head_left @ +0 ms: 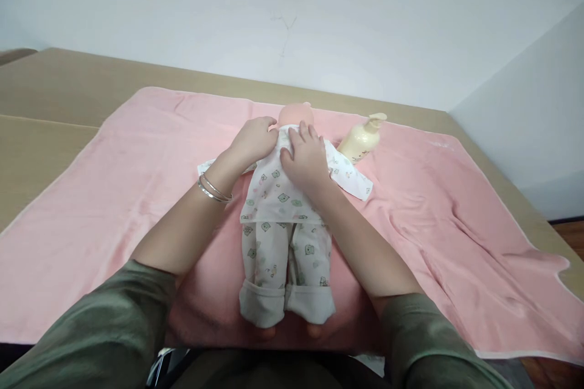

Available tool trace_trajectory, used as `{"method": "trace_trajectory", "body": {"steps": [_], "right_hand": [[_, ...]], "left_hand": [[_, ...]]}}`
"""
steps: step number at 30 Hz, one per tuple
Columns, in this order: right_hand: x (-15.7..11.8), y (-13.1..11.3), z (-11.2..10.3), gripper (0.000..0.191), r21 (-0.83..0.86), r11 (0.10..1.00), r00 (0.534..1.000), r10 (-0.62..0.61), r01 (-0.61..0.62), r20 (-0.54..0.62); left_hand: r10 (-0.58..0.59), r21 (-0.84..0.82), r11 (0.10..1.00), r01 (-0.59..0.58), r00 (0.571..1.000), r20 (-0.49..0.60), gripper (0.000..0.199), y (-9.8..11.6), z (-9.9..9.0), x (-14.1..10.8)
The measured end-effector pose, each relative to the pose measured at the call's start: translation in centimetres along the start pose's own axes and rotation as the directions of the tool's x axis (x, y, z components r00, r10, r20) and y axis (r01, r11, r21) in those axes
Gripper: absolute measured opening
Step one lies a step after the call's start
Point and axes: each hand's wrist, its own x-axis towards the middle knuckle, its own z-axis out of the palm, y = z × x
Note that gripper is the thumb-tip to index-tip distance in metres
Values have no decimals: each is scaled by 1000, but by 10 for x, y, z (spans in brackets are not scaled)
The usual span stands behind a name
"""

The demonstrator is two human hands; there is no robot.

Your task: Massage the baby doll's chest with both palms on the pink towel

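The doll [298,114] lay stretched out on the pink blanket [456,225], its smooth pinkish head [291,114] toward the blanket's far edge and its feet [314,330] close to the near edge. Its face could not be seen. The long-sleeved shirt [274,194], white with small green animal prints, covered the torso; its neckline [288,127], partly hidden, sat at the base of the head. One sleeve [353,181] lay flat, angled out over the blanket; the opposite one was mostly hidden. The straight hem overlapped matching trousers [310,255], whose legs lay side by side, ending in wide, turned-up pale cuffs [262,304] above the feet.
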Motion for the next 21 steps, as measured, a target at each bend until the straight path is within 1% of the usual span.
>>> {"method": "trace_trajectory", "body": {"steps": [2, 3, 6, 8, 11, 13, 15, 17, 19, 21], "right_hand": [[0, 1, 0, 58, -3, 1000, 999, 10, -9, 41], [0, 1, -1, 58, -5, 1000, 999, 11, -11, 36], [0, 1, -6, 63, -15, 1000, 1000, 10, -11, -26], [1, 1, -5, 64, -14, 1000, 999, 11, -12, -35], [4, 4, 1, 62, 8, 1000, 1000, 12, -13, 25], [6, 7, 4, 60, 55, 998, 998, 17, -21, 60], [8, 9, 1, 60, 112, 993, 999, 28, -33, 47], [7, 9, -2, 62, 145, 989, 999, 38, -38, 5], [5, 6, -2, 62, 136, 990, 999, 31, -29, -16], [3, 3, 2, 60, 96, 995, 1000, 0, 0, 3]], "left_hand": [[-12, -5, 1000, 12, 1000, 3, 53, 0, -1, -1], [-15, -10, 1000, 15, 1000, 6, 54, 1, -2, -1], [-15, -25, 1000, 15, 1000, 6, 55, 2, -2, -2], [-7, -26, 1000, 8, 1000, 8, 55, 3, -1, -3], [1, -20, 1000, 0, 1000, 25, 54, 5, 1, -3], [6, -18, 1000, -5, 1000, 31, 53, 5, 2, -4], [12, -14, 1000, -12, 1000, 25, 53, 4, 3, -3], [16, -10, 1000, -16, 1000, 14, 54, 2, 3, -2], [15, -2, 1000, -15, 1000, 7, 54, 4, 2, -3], [8, 16, 1000, -8, 1000, 10, 52, 10, -1, -7]]}}
